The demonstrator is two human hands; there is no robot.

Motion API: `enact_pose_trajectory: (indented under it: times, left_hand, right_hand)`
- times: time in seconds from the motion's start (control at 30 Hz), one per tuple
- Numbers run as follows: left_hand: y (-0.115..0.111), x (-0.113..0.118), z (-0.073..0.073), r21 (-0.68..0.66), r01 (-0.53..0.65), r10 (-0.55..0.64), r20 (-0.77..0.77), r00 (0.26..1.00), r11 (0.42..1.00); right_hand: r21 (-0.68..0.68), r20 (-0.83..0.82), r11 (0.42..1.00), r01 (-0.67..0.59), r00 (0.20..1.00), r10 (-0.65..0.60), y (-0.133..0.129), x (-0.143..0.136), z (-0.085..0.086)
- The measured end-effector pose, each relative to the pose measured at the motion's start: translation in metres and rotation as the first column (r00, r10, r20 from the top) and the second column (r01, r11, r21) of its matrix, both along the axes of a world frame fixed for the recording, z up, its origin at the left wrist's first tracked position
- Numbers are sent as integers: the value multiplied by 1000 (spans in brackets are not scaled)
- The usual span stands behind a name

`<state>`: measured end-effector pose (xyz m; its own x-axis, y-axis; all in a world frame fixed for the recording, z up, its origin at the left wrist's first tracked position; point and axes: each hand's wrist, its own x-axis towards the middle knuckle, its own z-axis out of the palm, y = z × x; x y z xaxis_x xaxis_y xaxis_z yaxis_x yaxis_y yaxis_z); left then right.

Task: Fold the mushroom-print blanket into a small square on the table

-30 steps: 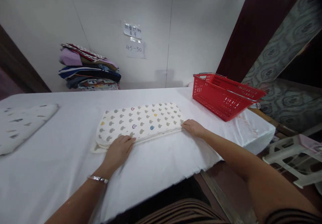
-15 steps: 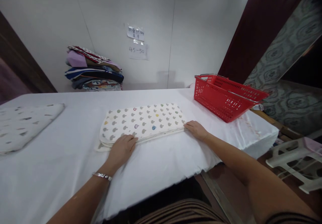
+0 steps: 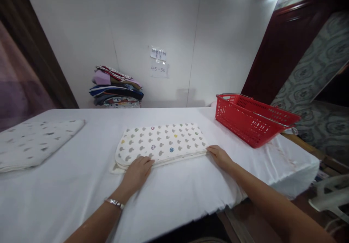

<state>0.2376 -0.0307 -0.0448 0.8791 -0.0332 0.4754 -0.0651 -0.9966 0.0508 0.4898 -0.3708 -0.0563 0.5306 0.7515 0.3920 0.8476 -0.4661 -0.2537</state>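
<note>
A folded white cloth [image 3: 163,141] with grey mushroom prints and a few coloured ones lies in layers on the white-covered table. At its near left edge is my left hand [image 3: 139,170], a bracelet on the wrist, with the fingers closed together over the edge. My right hand [image 3: 219,156] pinches the near right corner between thumb and fingers. Part of a lower layer sticks out at the cloth's left end.
Another folded printed cloth [image 3: 40,141] lies at the left of the table [image 3: 174,206]. A red basket [image 3: 251,121] stands at the right. Folded fabrics [image 3: 117,88] are stacked by the back wall. A white stool [image 3: 331,195] is at the lower right.
The view has tilted up and shifted left, so everything appears lower and further right. Both hands stay at the same places on the cloth, which looks unchanged.
</note>
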Motion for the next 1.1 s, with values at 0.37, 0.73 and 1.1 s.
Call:
enact_pose_trajectory:
  times: [0.37, 0.73, 1.1]
  left_hand:
    - [1, 0, -3, -26, -3, 3, -2, 1000, 1000]
    - [-7, -9, 14, -258, -70, 41, -116, 992, 964]
    - [0, -3, 13, -495, -161, 155, -54, 986, 854]
  right_hand:
    - [-155, -49, 988, -13, 999, 5, 82, 8, 23]
    - [-377, -71, 921, 95, 989, -131, 78, 40, -31]
    - [-257, -43, 962, 93, 993, -108, 176, 53, 2]
